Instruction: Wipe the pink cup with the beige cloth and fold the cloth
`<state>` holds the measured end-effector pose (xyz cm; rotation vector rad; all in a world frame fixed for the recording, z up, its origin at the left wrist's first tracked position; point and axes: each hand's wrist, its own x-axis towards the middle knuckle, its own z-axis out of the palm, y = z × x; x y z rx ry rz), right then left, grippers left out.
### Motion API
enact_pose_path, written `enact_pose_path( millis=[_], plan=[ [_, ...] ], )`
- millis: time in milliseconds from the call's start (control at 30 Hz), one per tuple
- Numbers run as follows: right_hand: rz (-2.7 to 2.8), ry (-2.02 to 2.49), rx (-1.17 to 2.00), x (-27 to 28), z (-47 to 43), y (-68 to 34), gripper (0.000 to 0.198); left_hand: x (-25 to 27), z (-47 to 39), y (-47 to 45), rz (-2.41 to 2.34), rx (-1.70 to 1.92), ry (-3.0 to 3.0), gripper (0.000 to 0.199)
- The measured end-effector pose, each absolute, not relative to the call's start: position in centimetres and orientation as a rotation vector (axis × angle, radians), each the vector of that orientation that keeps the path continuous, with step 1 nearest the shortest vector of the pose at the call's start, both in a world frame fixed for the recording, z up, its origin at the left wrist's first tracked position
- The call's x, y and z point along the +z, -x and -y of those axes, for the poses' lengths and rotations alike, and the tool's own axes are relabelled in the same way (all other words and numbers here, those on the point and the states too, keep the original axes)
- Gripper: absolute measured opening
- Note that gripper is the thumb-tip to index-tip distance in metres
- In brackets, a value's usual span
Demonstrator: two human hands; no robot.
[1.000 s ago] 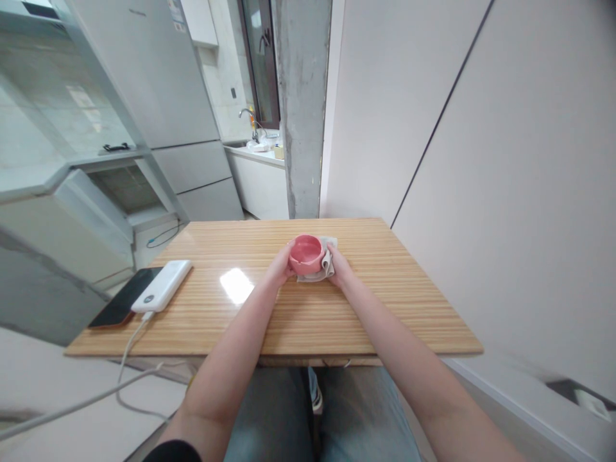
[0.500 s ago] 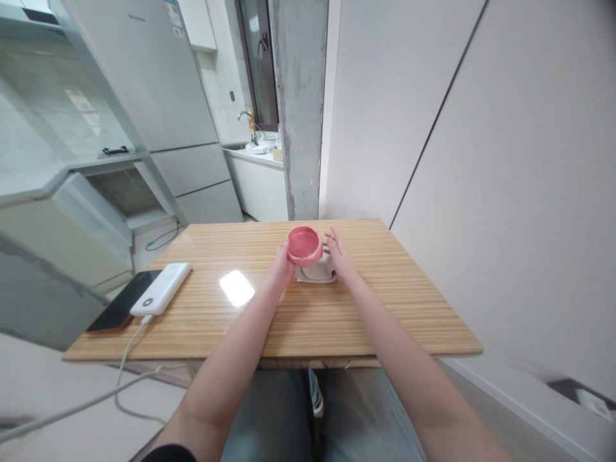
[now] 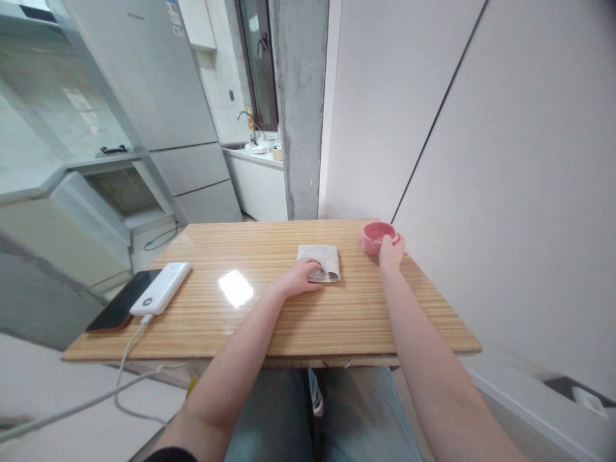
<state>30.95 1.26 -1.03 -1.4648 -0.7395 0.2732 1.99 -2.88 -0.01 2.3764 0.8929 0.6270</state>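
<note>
A small pink bowl [image 3: 371, 245] with a notched rim is at the far right corner of the table. My right hand [image 3: 392, 251] has its fingers closed on the near right side of its rim. Whether the bowl's base touches the table, I cannot tell. Near the table's middle lies a folded light grey cloth [image 3: 327, 256], its near edge slightly curled up. My left hand [image 3: 302, 277] is at the cloth's near left edge, with its fingers curled over that edge and the thumb low against the tabletop.
On the left of the wooden table [image 3: 260, 240], a white power bank [image 3: 161, 289] rests partly on a dark phone or tablet [image 3: 108, 311]. A white cable [image 3: 128, 353] runs from the power bank over the front edge. A white wall [image 3: 462, 192] stands close on the right.
The pink bowl has moved from above the cloth to the far right corner, passing from my left hand to my right. My left hand has come down onto the cloth, now uncovered.
</note>
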Motion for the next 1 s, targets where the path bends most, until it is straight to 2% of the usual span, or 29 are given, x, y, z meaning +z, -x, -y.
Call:
enact_pose_path(
  millis=[100, 300, 867, 1000],
  plan=[
    [0.673, 1.624, 0.197, -1.8, -1.0, -33.6, 0.024, -0.1, 2.8, -2.0, -0.922, 0.67, -2.424, 0.026],
    [0.678, 1.719, 0.268, -1.8, -0.9, -33.6, 0.022, -0.2, 2.7, -2.0, -0.93, 0.722, -2.384, 0.007],
    [0.689, 1.792, 0.199, -1.3, -0.5, -33.3, 0.035, -0.2, 2.7, -2.0, -0.98, 0.717, -2.406, 0.01],
    [0.784, 1.723, -0.114, -0.4, 0.0, -32.1, 0.046, 0.4, 2.8, -2.1, -1.205, 0.815, -2.311, 0.005]
  ],
)
